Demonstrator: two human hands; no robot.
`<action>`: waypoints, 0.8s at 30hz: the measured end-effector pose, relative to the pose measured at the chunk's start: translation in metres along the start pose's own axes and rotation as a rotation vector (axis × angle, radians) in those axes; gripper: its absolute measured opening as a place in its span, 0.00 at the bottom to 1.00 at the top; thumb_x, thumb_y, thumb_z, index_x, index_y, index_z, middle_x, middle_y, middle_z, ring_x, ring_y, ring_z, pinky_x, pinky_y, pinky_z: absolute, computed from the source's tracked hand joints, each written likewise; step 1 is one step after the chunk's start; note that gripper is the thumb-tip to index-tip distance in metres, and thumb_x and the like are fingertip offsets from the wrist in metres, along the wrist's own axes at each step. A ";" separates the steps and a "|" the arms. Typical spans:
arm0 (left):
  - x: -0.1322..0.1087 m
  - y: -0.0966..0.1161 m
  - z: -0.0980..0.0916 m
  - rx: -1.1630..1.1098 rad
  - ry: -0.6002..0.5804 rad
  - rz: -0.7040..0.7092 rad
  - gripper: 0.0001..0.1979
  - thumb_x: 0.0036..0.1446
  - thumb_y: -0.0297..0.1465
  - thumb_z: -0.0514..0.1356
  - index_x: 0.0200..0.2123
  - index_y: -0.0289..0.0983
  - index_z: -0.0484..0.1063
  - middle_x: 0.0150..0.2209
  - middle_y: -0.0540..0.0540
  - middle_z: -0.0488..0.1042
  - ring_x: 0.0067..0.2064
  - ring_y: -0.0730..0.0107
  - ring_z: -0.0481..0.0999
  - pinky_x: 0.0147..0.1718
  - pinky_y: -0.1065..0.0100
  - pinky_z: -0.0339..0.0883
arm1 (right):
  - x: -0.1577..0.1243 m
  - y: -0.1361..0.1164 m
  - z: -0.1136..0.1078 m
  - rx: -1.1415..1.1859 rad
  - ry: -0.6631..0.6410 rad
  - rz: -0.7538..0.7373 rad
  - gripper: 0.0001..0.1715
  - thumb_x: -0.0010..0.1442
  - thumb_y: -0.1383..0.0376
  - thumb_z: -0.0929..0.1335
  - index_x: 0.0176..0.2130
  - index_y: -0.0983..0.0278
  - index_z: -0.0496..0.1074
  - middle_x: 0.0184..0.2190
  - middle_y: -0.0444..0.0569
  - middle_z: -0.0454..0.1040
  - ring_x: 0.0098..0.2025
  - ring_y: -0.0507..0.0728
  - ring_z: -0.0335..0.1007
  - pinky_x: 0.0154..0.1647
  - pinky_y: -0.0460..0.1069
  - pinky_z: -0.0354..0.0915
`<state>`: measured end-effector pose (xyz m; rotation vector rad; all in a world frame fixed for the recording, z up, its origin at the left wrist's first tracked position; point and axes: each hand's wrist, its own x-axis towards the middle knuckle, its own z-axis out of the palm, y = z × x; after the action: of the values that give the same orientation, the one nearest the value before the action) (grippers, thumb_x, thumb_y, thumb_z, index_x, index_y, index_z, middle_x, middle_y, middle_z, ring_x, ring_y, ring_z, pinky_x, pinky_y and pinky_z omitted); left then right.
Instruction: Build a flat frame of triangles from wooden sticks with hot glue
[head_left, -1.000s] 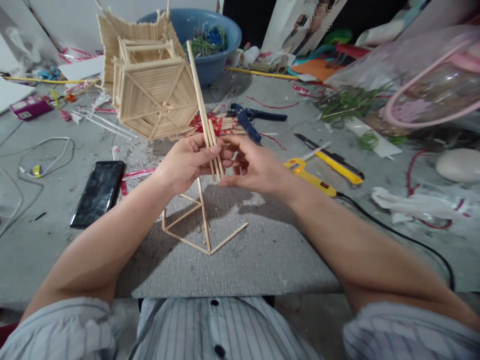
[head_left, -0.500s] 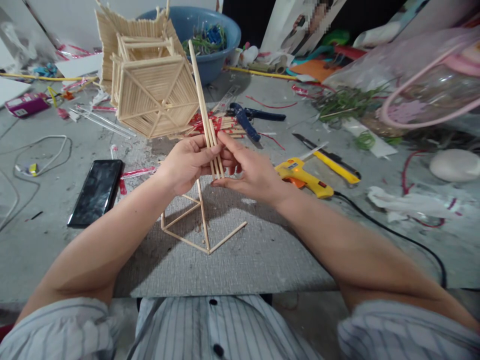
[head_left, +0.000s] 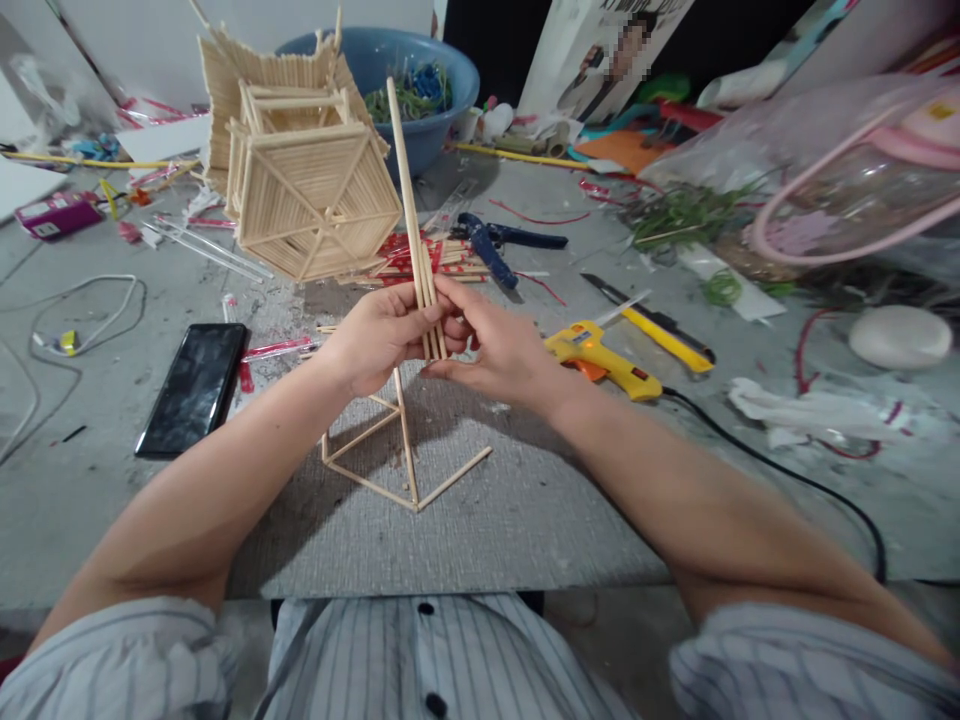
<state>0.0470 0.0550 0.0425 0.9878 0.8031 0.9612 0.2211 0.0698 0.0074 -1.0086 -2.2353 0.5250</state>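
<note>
Several thin wooden sticks (head_left: pixel 409 200), some long and some short, stand nearly upright in a bundle between my hands. My left hand (head_left: pixel 382 335) pinches them from the left, thumb across their front. From the right, my right hand (head_left: pixel 484 340) grips the same bundle, its thumb under the lower ends and its index finger along the side. Just below my hands lies a stick frame (head_left: pixel 409 450) on the grey board, joined at corners and partly hidden by my left hand and forearm. Behind stands a model built of sticks (head_left: pixel 322 195) with a hexagonal, ribbed panel facing me.
Right of my hands lie a yellow glue gun (head_left: pixel 604 360) with a black cord and a yellow utility knife (head_left: pixel 660 330). Blue-handled pliers (head_left: pixel 491 245) rest near loose sticks in red wrappers. A phone (head_left: pixel 193 388) lies left; a blue basin (head_left: pixel 450 90) stands behind.
The short sticks have shifted slightly against the long ones, and the bundle stands a little more upright. Both hands keep their grip at nearly the same place.
</note>
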 end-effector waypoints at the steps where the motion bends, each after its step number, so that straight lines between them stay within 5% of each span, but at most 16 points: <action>1: 0.000 0.000 -0.001 0.011 -0.012 -0.010 0.07 0.63 0.20 0.58 0.32 0.32 0.71 0.26 0.50 0.76 0.26 0.75 0.78 0.31 0.73 0.72 | 0.002 0.001 -0.002 0.054 0.002 -0.013 0.51 0.50 0.38 0.71 0.63 0.62 0.64 0.54 0.56 0.73 0.47 0.63 0.74 0.43 0.56 0.70; 5: 0.000 0.000 -0.003 0.072 -0.096 -0.094 0.08 0.64 0.19 0.55 0.32 0.31 0.71 0.25 0.50 0.76 0.26 0.76 0.78 0.32 0.73 0.72 | 0.008 0.002 -0.011 0.377 0.080 0.048 0.41 0.54 0.34 0.67 0.49 0.64 0.74 0.40 0.51 0.75 0.31 0.52 0.69 0.27 0.48 0.65; 10: -0.002 -0.005 0.000 0.149 -0.223 -0.217 0.07 0.63 0.20 0.57 0.32 0.32 0.70 0.26 0.49 0.77 0.28 0.75 0.79 0.33 0.72 0.73 | 0.012 -0.004 -0.015 0.745 -0.019 0.239 0.32 0.49 0.38 0.72 0.35 0.63 0.75 0.20 0.40 0.68 0.17 0.46 0.55 0.15 0.45 0.51; 24: -0.003 -0.010 0.008 0.060 -0.159 -0.279 0.08 0.64 0.20 0.56 0.34 0.30 0.74 0.29 0.45 0.79 0.30 0.71 0.81 0.36 0.68 0.73 | 0.011 -0.008 -0.012 0.804 0.045 0.276 0.29 0.44 0.41 0.76 0.25 0.62 0.71 0.17 0.39 0.66 0.16 0.45 0.54 0.15 0.44 0.51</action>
<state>0.0556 0.0479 0.0360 0.9614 0.8143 0.6147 0.2193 0.0747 0.0253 -0.8613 -1.5899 1.3630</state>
